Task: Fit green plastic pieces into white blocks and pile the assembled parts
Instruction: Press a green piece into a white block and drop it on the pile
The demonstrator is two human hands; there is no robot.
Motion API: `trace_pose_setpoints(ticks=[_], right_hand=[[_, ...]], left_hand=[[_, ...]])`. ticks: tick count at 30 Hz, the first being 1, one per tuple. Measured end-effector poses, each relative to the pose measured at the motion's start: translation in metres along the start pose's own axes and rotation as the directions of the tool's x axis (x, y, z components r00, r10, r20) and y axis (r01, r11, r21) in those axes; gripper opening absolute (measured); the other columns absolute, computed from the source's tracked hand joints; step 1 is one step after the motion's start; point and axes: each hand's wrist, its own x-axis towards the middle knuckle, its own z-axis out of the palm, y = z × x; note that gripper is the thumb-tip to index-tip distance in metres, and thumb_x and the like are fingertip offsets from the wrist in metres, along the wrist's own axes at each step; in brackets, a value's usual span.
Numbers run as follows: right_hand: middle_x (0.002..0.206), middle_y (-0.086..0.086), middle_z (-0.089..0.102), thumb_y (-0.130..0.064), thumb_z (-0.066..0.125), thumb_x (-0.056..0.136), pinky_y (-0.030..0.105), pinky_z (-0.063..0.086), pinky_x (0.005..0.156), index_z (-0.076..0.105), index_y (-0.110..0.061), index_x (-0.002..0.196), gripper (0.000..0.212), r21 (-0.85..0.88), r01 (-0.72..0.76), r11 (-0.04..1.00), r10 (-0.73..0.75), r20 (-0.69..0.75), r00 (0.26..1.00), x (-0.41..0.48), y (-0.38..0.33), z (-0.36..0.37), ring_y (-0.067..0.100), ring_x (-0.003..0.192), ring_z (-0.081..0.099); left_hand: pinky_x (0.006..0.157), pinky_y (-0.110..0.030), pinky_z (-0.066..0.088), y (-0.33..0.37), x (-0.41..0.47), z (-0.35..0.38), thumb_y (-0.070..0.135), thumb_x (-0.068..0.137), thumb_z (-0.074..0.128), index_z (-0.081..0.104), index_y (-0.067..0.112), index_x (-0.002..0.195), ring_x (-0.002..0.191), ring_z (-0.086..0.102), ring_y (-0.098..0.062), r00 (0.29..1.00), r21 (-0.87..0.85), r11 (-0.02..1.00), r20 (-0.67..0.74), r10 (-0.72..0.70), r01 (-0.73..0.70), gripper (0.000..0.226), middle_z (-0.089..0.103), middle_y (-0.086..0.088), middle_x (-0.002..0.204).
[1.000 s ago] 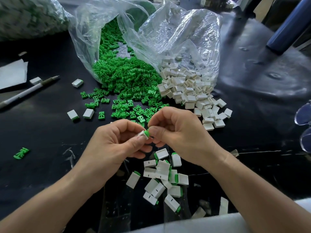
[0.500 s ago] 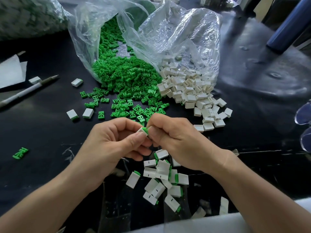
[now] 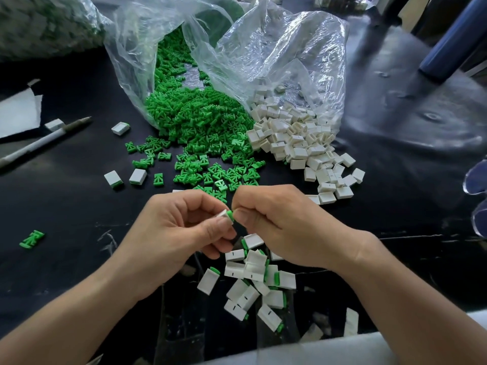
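Together over the dark worktop [image 3: 66,206], our left hand [image 3: 184,233] pinches a white block [image 3: 222,214] and our right hand [image 3: 284,227] pinches the green piece [image 3: 230,216] at its right end, with the pile of finished parts [image 3: 253,280] lying just below, nearer the right.

white block [image 3: 222,214] with green piece [image 3: 230,216] at its end, assembled pile [image 3: 253,280] below, loose green pieces [image 3: 200,122], white blocks [image 3: 297,138]
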Motion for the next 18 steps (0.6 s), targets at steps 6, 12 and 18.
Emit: trace_pose_setpoints(ticks=[6, 12, 18], right_hand=[[0.067, -0.002, 0.043, -0.014, 0.046, 0.094, 0.04, 0.037, 0.059, 0.038, -0.017, 0.076, 0.02, -0.195, 0.055, 0.979, -0.035, 0.104, 0.994, 0.0001, -0.0027, -0.0002, 0.021, 0.063, 0.04], [0.068, -0.007, 0.036, -0.008, 0.05, 0.089, 0.036, 0.033, 0.054, 0.033, -0.022, 0.077, 0.025, -0.287, 0.117, 0.951, -0.061, 0.197, 0.979, -0.0009, -0.0063, -0.0025, 0.021, 0.063, 0.039], [0.064, -0.01, 0.03, -0.005, 0.049, 0.085, 0.038, 0.036, 0.056, 0.034, -0.021, 0.076, 0.023, -0.326, 0.137, 0.936, -0.053, 0.254, 0.966, -0.0019, -0.0075, -0.0039, 0.019, 0.063, 0.037]], left_hand=[[0.049, -0.023, 0.053, -0.0053, -0.0013, 0.0017, 0.02, 0.062, 0.065, 0.068, 0.006, 0.072, 0.054, 0.067, -0.018, 0.999, 0.141, 0.99, 0.02, 0.025, -0.027, 0.018, 0.069, -0.011, 0.064], [0.046, -0.019, 0.049, -0.01, -0.0045, 0.0017, -0.003, 0.077, 0.067, 0.065, 0.012, 0.067, 0.05, 0.065, -0.014, 0.996, 0.265, 0.961, 0.063, 0.058, -0.073, 0.017, 0.067, -0.009, 0.059], [0.045, -0.018, 0.048, -0.0105, -0.0052, 0.002, -0.004, 0.076, 0.068, 0.064, 0.013, 0.063, 0.047, 0.064, -0.013, 0.994, 0.328, 0.94, 0.082, 0.068, -0.091, 0.022, 0.066, -0.006, 0.056]])
